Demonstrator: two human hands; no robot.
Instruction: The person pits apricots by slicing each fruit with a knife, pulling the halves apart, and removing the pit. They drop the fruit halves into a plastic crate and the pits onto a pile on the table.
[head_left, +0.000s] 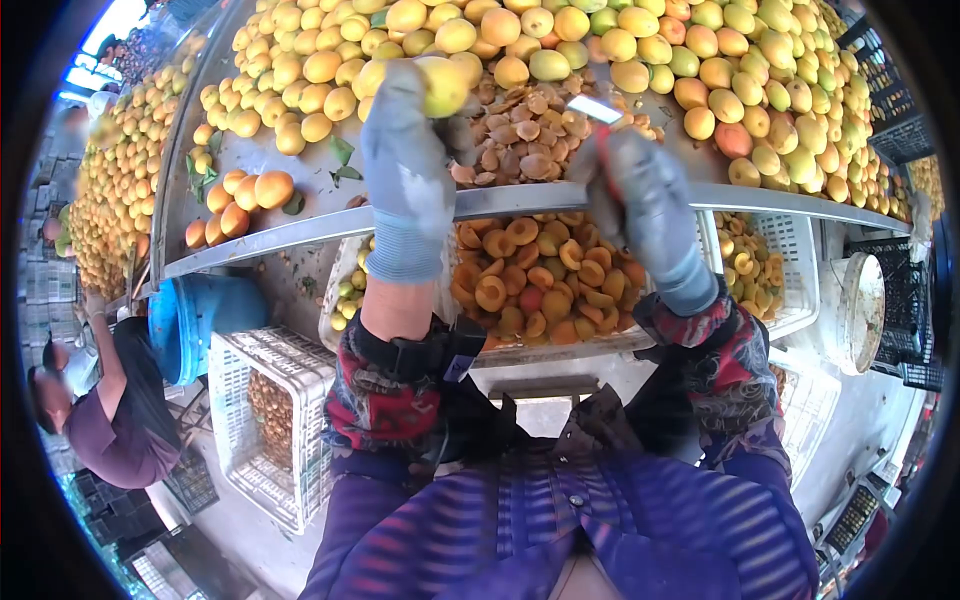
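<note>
My left hand (408, 160), in a grey glove, holds a yellow-green apricot (443, 86) over the metal table (330, 238). To its right, my right hand (640, 190), also gloved and blurred by motion, is closed round the red handle of a knife (597, 109) whose short blade points up and left. Between the hands lies a heap of split apricot pieces (525, 135) on the table. Below the table edge, a crate holds many halved orange apricots (545, 275). Whole apricots (500, 28) are piled along the back.
A blue bucket (190, 325) and a white crate (305, 440) stand at the lower left. A person in a dark shirt (120, 425) sits at the far left. A white bucket (862, 310) and black crates (900, 300) are at the right.
</note>
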